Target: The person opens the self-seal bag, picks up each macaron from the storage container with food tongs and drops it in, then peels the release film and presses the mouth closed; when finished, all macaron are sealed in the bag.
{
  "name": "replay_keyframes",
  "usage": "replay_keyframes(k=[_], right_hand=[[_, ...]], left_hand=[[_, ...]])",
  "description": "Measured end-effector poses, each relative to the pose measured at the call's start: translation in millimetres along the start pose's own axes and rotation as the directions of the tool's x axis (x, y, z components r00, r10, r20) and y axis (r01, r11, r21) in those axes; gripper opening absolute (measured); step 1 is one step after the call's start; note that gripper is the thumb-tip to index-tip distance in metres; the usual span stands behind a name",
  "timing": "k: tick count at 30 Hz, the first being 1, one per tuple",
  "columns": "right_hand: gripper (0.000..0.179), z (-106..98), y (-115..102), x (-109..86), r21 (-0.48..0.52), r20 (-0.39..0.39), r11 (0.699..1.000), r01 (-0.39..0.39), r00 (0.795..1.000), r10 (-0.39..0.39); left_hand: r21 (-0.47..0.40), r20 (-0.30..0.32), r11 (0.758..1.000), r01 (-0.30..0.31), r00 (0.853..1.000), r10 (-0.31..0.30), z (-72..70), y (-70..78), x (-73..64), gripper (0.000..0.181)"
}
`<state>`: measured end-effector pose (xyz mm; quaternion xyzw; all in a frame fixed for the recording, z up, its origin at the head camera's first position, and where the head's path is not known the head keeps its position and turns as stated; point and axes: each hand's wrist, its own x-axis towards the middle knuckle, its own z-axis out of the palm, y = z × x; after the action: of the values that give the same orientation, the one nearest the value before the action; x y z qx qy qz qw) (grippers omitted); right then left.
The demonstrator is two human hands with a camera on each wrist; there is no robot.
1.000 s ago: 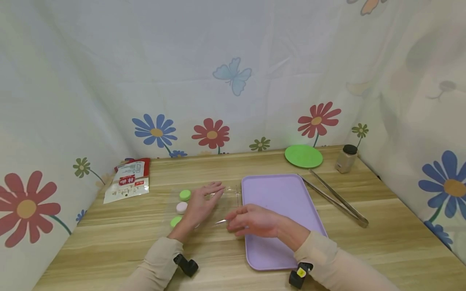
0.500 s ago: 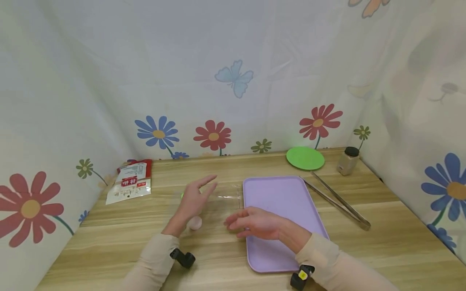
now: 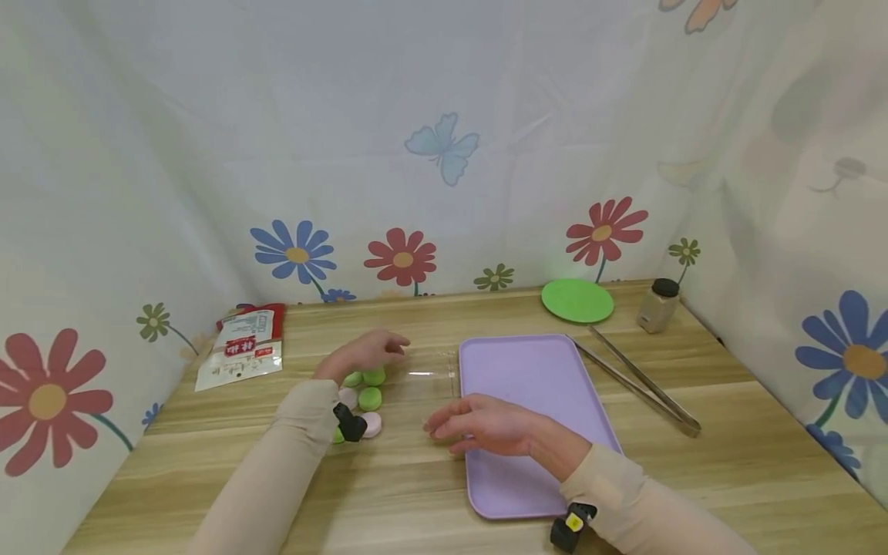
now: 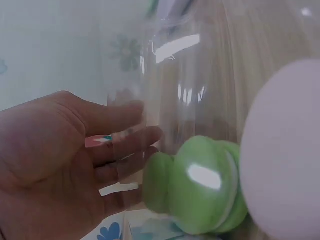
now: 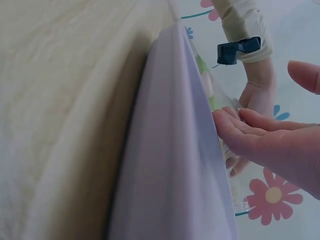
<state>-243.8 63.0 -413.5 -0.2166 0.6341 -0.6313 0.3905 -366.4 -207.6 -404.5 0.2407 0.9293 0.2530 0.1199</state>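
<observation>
Several green macarons (image 3: 371, 398) and pink macarons (image 3: 371, 425) sit in rows within a clear plastic box (image 3: 430, 378) on the table. My left hand (image 3: 364, 351) is at the box's far left part, above the back macarons, fingers pointing right. In the left wrist view, the clear wall overlaps the thumb and fingertips, which are loosely extended beside a green macaron (image 4: 200, 185). Over the left edge of the purple tray (image 3: 527, 385) hovers my right hand (image 3: 486, 425), fingers relaxed, tips near the box's right front corner.
Steel tongs (image 3: 645, 385) lie right of the tray. Farther back are a green plate (image 3: 577, 301) and a black-lidded jar (image 3: 658, 306). A red and white food pouch (image 3: 243, 347) lies at the back left, near the printed curtain.
My left hand has moved from over the box's middle toward its back left, uncovering more macarons. The right hand has stayed nearly still.
</observation>
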Motion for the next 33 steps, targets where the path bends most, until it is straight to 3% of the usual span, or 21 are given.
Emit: replay_keyframes(k=[6, 10, 13, 17, 20, 22, 24, 27, 29, 33], right_hand=[[0.044, -2, -2, -2.0, -0.035, 0.005, 0.999, 0.002, 1.0, -0.001], [0.04, -8, -6, -3.9, -0.095, -0.007, 0.995, 0.011, 1.0, -0.012], [0.035, -14, -11, -6.4, -0.185, -0.034, 0.982, 0.022, 0.999, -0.029], [0.03, -25, -20, -11.4, -0.353, -0.077, 0.935, 0.036, 0.995, -0.068], [0.028, -34, -26, -12.7, -0.47, -0.08, 0.882, 0.048, 0.992, -0.096], [0.025, -39, -30, -11.7, -0.531, -0.067, 0.846, 0.059, 0.992, -0.11], [0.024, -43, -33, -8.9, -0.575, -0.039, 0.815, 0.074, 0.992, -0.118], [0.022, -47, -39, -1.8, -0.611, 0.015, 0.785, 0.1, 0.993, -0.116], [0.022, -48, -41, 3.9, -0.625, 0.052, 0.771, 0.121, 0.992, -0.113], [0.02, -45, -44, 16.5, -0.677, 0.103, 0.714, 0.178, 0.984, -0.148]], left_hand=[[-0.02, 0.041, 0.998, 0.058, 0.998, -0.057, -2.5, -18.7, -3.7, 0.022], [-0.072, 0.048, 0.994, 0.077, 0.996, -0.074, -2.8, -28.3, -18.1, 0.016], [-0.139, 0.039, 0.982, 0.128, 0.992, -0.124, -0.2, -32.7, -34.0, 0.015], [-0.265, 0.045, 0.947, 0.184, 0.983, -0.179, 7.3, -34.9, -60.8, 0.016], [-0.38, 0.078, 0.905, 0.19, 0.982, -0.174, 14.7, -34.6, -84.6, 0.019], [-0.463, 0.117, 0.865, 0.193, 0.981, -0.156, 19.4, -34.3, -100.9, 0.022], [-0.547, 0.173, 0.809, 0.214, 0.975, -0.14, 23.5, -33.8, -116.3, 0.024], [-0.622, 0.284, 0.739, 0.259, 0.954, -0.095, 28.3, -33.9, -135.8, 0.025], [-0.629, 0.341, 0.727, 0.275, 0.938, -0.061, 29.9, -32.7, -145.0, 0.024], [-0.589, 0.372, 0.771, 0.24, 0.928, -0.004, 26.6, -31.7, -154.0, 0.022]])
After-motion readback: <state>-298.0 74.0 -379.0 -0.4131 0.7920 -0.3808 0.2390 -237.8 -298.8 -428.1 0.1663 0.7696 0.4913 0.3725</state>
